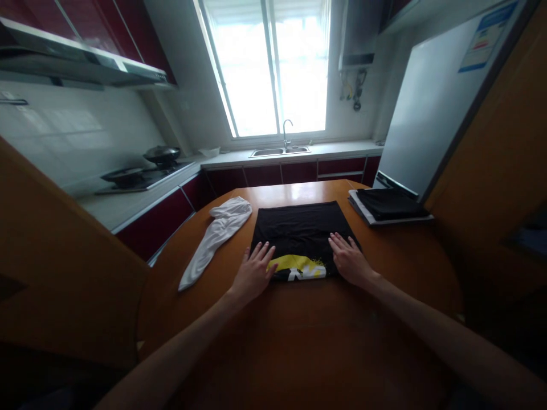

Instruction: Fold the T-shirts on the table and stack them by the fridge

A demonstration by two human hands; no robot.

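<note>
Both hands [299,265] press flat on a black shirt [301,228] with a yellow-and-white print, on a wooden table [316,336].

Two hands [253,272], one black garment [299,228], one white garment [226,226], one stack [391,204], one table [299,330].

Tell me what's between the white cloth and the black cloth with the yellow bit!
Brown table, narrow at the far end, wider nearer. There the left hand reaches onto the black cloth. The head view shows this.
</note>
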